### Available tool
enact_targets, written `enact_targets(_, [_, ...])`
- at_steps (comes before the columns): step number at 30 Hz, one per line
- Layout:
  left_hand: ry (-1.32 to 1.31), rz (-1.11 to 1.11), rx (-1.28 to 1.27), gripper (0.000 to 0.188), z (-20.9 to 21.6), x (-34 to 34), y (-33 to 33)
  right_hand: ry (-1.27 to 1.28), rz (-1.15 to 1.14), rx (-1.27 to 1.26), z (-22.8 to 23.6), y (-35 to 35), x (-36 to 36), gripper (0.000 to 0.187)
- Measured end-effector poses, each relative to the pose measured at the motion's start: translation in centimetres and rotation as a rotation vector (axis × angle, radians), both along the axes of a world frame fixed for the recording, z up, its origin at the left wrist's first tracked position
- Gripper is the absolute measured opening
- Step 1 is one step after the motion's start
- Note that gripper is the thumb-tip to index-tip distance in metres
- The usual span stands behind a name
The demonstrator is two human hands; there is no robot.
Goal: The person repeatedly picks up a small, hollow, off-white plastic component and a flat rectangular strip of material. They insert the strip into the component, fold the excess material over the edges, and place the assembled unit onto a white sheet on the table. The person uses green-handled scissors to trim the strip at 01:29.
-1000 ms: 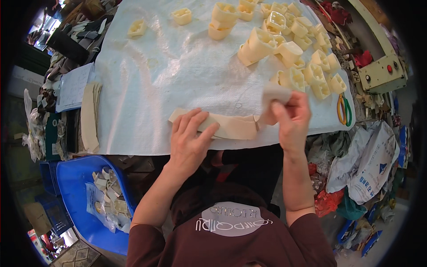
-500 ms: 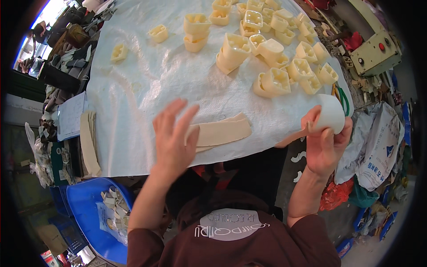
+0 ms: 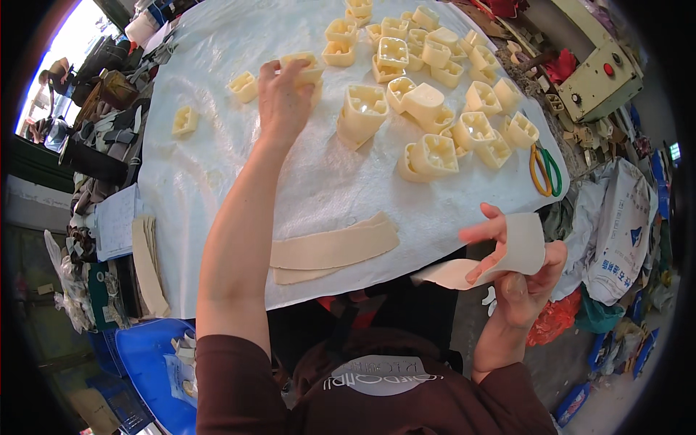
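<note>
My left hand (image 3: 284, 101) reaches far over the white-covered table, its fingers closed on the upper part of a small stack of pale yellow hollow plastic blocks (image 3: 303, 67). Off the table's near right edge, my right hand (image 3: 523, 286) holds a beige strip (image 3: 526, 245), which looks like leather or fabric. The strip curves around the fingers, and its loose end points left. Two or more similar flat beige strips (image 3: 333, 245) lie overlapped near the front edge, below my left forearm.
Many more yellow blocks (image 3: 435, 156) are grouped at the right and back. Scissors (image 3: 545, 170) with orange and green handles lie at the right edge. A strip stack (image 3: 148, 264) sits at the left edge, above a blue bin (image 3: 148, 362). A control box (image 3: 598, 80) stands beyond.
My left hand has moved away from the flat strips to the yellow stack and taken hold of it. My right hand has come nearer, with the strip turned and its loose end now showing.
</note>
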State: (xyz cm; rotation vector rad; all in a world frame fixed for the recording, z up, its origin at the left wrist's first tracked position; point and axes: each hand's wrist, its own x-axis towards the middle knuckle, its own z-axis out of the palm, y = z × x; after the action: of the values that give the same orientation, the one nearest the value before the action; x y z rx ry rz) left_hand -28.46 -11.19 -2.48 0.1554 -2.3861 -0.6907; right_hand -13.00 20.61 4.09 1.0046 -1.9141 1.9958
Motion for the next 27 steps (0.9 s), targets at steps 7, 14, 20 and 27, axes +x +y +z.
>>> enact_targets(7, [-0.055,-0.189,0.981,0.044,2.8,0.5,-3.2,-0.116,0.016,-0.223,-0.4,-0.2,0.2,0.018])
enact_targets(14, [0.007,-0.591,1.094,0.041,5.3,8.2,-1.0,-0.291,0.137,-0.119,-0.4,-0.1,0.9,0.011])
enact_targets(20, [-0.198,-0.789,1.865,0.056,5.3,18.1,5.0,-0.224,0.202,0.148,-0.7,-1.3,0.7,0.023])
enact_targets(27, [-0.233,-0.685,1.001,0.058,1.4,24.1,7.7,-0.358,0.323,0.507,0.4,-3.5,2.0,0.017])
